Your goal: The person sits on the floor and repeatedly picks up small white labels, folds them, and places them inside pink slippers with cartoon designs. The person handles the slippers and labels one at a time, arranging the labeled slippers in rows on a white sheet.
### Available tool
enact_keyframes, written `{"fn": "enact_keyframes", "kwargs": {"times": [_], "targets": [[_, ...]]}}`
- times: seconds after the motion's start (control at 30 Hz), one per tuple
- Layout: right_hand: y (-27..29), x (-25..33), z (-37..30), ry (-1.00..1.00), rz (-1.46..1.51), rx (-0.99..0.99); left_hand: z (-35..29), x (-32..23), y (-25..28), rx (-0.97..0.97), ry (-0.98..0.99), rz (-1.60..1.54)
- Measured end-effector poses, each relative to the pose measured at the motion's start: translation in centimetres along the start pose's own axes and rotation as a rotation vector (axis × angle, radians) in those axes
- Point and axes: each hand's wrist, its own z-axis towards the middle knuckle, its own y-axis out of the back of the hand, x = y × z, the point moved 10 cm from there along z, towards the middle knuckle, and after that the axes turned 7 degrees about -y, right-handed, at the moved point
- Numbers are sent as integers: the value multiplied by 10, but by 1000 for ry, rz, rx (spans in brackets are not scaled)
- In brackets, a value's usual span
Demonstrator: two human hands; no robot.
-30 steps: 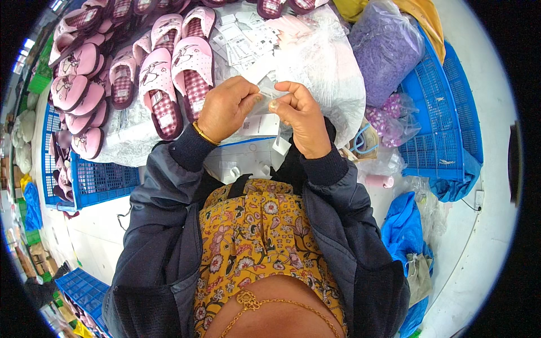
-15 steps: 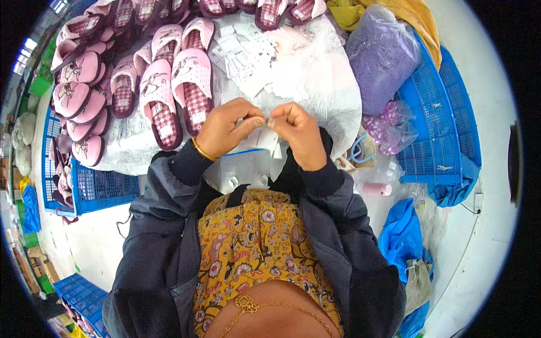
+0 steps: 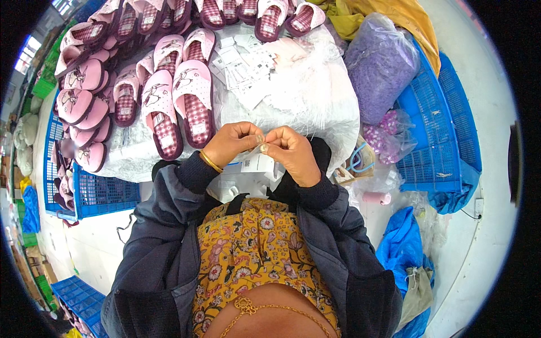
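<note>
Both hands' fingers (image 3: 260,138) pinched, seemingly on a small white tag (image 3: 256,163) hanging just below.

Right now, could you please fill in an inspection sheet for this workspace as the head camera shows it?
Surface: table covered in white plastic sheeting, loaded with goods.
Job's things: small white tag hangs below the fingertips; what the fingertips pinch is too small to tell.
Clutter: pink checked slippers in rows, loose paper tags, bag of purple bits, yellow cloth.
Hands: left hand and right hand meet at the fingertips above the lap, both pinched shut.
Cables: thin dark cord on the floor at right.
Surroundings: blue crates, blue bag, pale floor.
</note>
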Motion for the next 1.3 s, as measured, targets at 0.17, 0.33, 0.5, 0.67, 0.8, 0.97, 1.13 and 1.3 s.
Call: {"fn": "enact_keyframes", "kwargs": {"times": [0.17, 0.33, 0.5, 0.67, 0.8, 0.97, 1.13, 1.3], "targets": [[7, -7, 2, -31, -78, -24, 4, 14, 3, -41, 108, -54], [19, 4, -1, 18, -55, -124, 6, 8, 7, -75, 85, -134], [31, 15, -5, 128, -157, -292, 9, 4, 9, -71, 73, -75], [19, 4, 3, 122, -126, -180, 15, 1, 4, -63, 18, 38], [22, -3, 8, 95, -91, -172, 30, -9, 16, -124, -90, 177], [19, -4, 5, 72, -138, -132, 85, -69, 74, -486, -374, 818], [25, -9, 3, 69, -125, -105, 152, -45, 108, -467, -148, 1222], [32, -12, -1, 78, -67, -109, 165, -17, 127, -399, 10, 1096]]}}
